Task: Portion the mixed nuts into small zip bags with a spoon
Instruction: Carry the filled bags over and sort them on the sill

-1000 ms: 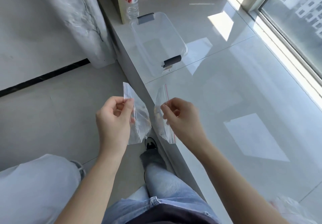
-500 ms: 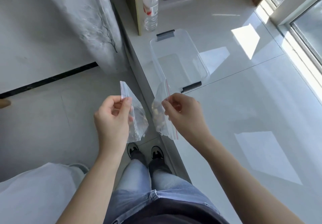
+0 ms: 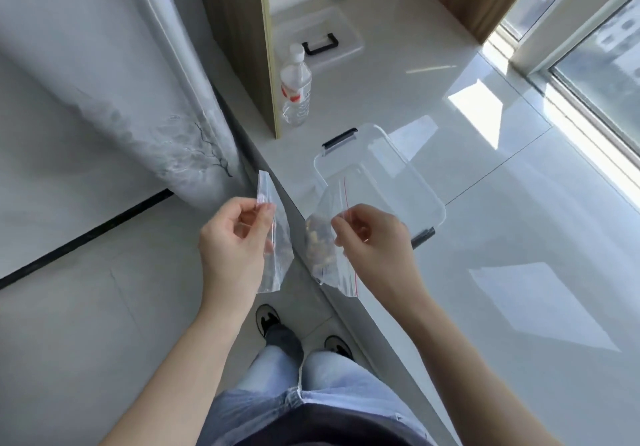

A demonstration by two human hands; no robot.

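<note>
I hold two small clear zip bags in front of me, above the edge of a glossy white counter. My left hand (image 3: 235, 241) pinches one zip bag (image 3: 277, 237) by its top edge between thumb and fingers; it hangs down, and its contents are hard to make out. My right hand (image 3: 372, 241) pinches a second zip bag (image 3: 323, 248) with a red zip line; brown mixed nuts sit in its lower part. The two bags hang apart, a small gap between them. No spoon is in view.
An empty clear plastic box (image 3: 377, 182) with dark latches sits on the white counter (image 3: 519, 237) just beyond my right hand. Further back stand a water bottle (image 3: 296, 88), a wooden panel (image 3: 239, 29) and a lid with a black handle (image 3: 320, 41). A curtain (image 3: 145, 116) hangs left; window at right.
The view has tilted up and both hands with their bags now sit closer to the clear box. Grips on both bags are unchanged.
</note>
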